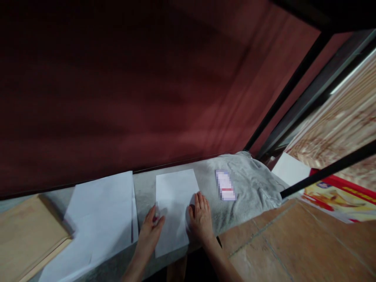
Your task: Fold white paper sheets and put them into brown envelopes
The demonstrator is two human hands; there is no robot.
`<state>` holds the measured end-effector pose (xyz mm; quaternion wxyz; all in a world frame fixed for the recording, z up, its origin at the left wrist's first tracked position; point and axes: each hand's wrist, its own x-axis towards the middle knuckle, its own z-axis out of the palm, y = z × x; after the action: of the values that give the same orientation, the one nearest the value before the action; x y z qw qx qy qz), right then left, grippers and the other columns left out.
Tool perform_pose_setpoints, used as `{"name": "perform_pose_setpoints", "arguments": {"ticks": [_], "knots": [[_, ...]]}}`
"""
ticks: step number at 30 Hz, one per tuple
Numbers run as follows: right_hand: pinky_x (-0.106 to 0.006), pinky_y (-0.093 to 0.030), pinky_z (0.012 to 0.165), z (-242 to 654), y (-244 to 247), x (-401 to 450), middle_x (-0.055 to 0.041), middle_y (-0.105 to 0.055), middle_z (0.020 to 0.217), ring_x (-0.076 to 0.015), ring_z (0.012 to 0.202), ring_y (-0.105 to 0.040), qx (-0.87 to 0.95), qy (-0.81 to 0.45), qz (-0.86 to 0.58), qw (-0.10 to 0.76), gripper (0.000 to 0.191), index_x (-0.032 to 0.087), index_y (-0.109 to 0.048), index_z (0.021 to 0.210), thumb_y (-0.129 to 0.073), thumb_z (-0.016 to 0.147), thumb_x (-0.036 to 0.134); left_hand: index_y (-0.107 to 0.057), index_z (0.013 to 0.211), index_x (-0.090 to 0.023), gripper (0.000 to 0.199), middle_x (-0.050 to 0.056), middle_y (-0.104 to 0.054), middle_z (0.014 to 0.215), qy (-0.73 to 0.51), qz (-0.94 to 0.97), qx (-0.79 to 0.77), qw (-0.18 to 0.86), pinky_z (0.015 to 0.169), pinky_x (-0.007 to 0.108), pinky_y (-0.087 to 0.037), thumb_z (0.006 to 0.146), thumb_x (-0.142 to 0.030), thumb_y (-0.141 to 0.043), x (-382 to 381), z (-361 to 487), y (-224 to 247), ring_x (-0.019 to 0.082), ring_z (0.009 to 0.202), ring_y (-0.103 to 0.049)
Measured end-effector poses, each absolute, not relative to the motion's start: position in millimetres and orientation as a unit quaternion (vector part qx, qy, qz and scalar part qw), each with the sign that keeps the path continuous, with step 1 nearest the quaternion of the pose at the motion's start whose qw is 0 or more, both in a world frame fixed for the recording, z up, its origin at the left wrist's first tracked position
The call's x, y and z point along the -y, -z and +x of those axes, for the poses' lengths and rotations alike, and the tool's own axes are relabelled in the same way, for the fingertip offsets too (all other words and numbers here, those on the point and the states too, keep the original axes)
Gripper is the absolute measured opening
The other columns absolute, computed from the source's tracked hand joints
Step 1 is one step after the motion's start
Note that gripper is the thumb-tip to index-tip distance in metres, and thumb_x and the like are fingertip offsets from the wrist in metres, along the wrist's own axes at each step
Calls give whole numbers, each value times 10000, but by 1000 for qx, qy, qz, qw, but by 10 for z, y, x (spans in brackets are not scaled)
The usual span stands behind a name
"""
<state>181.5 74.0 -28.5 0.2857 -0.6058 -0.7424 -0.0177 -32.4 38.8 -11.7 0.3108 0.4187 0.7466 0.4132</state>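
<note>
A white sheet of paper (174, 192) lies on the grey cloth-covered surface (145, 188), between my hands. My left hand (151, 227) rests at the sheet's left edge, thumb and fingers apart. On the right edge lies my right hand (201, 217), its fingers stretched out over the paper and the cloth beside it. Larger white sheets (102, 211) are spread to the left. A small blurred pink and white item (225, 186) sits on the cloth to the right.
A brown cardboard piece or box (32, 235) is at the far left. Behind stands a dark red wall (147, 98). Black metal bars (289, 90) cross the right side, near a red and yellow box (337, 196) on the brown tiled floor (293, 243).
</note>
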Motion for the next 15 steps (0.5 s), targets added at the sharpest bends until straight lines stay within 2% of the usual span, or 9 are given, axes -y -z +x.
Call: {"name": "perform_pose_setpoints", "arguments": {"ticks": [3, 7, 10, 12, 15], "knots": [[-526, -416, 1095, 1797, 283, -670, -213, -456, 1515, -326, 1389, -438, 742, 2, -605, 290, 539, 65, -415, 1479, -422, 973, 252, -617, 1188, -154, 615, 65, -680, 989, -429, 387, -756, 308, 864, 415, -541, 654, -455, -668, -456, -313, 24, 249, 886, -658], [-510, -421, 1091, 1822, 319, -654, -197, -482, 1497, -318, 1386, -442, 741, -21, -599, 303, 525, 73, -448, 1457, -423, 959, 236, -642, 1028, -151, 426, -1, -640, 752, -439, 315, -765, 350, 763, 373, -541, 640, -323, -675, -528, -333, -125, 237, 799, -652], [-505, -422, 1088, 1836, 338, -642, -198, -507, 1474, -311, 1372, -458, 739, -34, -599, 307, 511, 71, -476, 1435, -419, 948, 215, -652, 922, -168, 295, 12, -673, 796, -459, 275, -759, 372, 778, 352, -535, 650, -279, -685, -492, -311, -231, 246, 884, -660], [-505, -420, 1089, 1831, 335, -623, -197, -513, 1469, -305, 1373, -456, 737, -37, -601, 307, 509, 73, -480, 1432, -413, 943, 197, -654, 908, -175, 273, 29, -691, 857, -467, 266, -753, 380, 796, 350, -536, 662, -288, -697, -451, -270, -286, 255, 940, -663], [-504, -414, 1092, 1816, 317, -583, -180, -515, 1473, -299, 1377, -450, 738, -34, -601, 306, 508, 94, -480, 1437, -408, 943, 184, -647, 905, -176, 269, 41, -694, 860, -476, 247, -748, 392, 795, 349, -540, 661, -272, -703, -426, -231, -343, 258, 926, -678]]}}
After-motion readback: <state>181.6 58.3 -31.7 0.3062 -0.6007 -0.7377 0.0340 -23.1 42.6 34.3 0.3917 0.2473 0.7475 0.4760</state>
